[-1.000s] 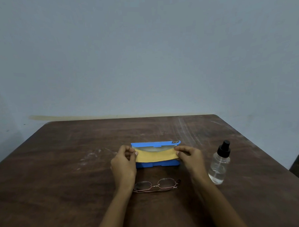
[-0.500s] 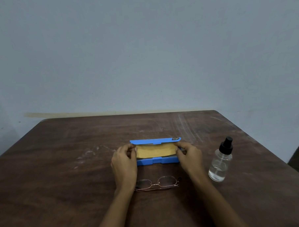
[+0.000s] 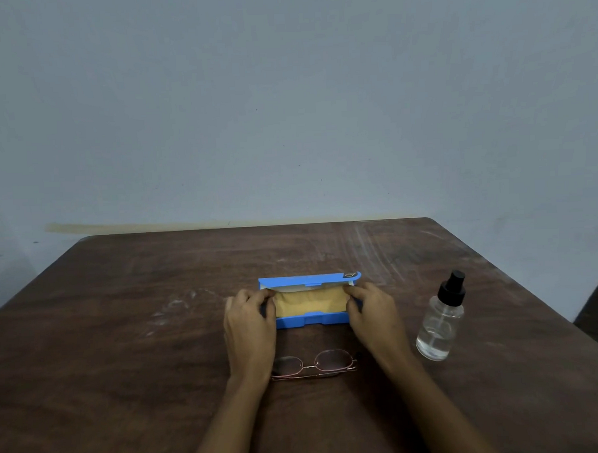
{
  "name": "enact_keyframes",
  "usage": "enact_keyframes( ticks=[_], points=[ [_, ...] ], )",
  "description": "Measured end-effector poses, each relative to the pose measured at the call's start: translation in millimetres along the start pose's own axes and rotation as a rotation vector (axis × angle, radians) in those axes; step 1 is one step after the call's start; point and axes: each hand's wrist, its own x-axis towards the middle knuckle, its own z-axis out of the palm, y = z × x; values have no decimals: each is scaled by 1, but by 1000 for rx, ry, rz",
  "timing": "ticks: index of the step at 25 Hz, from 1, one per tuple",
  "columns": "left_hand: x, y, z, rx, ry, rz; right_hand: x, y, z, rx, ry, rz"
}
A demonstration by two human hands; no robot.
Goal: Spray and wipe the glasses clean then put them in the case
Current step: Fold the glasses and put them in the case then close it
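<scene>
- A dark brown wooden table fills the lower half of the view, its grain scuffed with pale chalky streaks at the far right and left of centre; a plain grey-blue wall rises behind it.
- 1 blue glasses case sits open at the table's middle, a long rectangular box of smooth hard plastic, its lid tilted up at the far side.
- A yellow cleaning cloth lies across the case's opening, soft and slightly wrinkled, hiding the inside.
- The left hand grips the cloth's left end, thumb and fingers pinched on it at the case's left edge.
- The right hand pinches the cloth's right end the same way at the case's right edge.
- The glasses lie on the table just near of the case, between the 2 forearms, outside the case: thin reddish metal wire rims, 2 oval lenses, temples apparently folded, though the view is dim.
- The left wrist covers the frame's left tip.
- 1 spray bottle stands upright to the right, well apart from the case: clear round body, roughly half full of clear liquid, black pump nozzle.
</scene>
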Motion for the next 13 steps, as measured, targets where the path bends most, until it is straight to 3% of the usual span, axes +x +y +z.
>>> enact_keyframes(
  ticks=[13],
  points=[
    [1, 4, -3, 77, -46, 21, -2, -6, -3, -152, -49, -13]
  ],
)
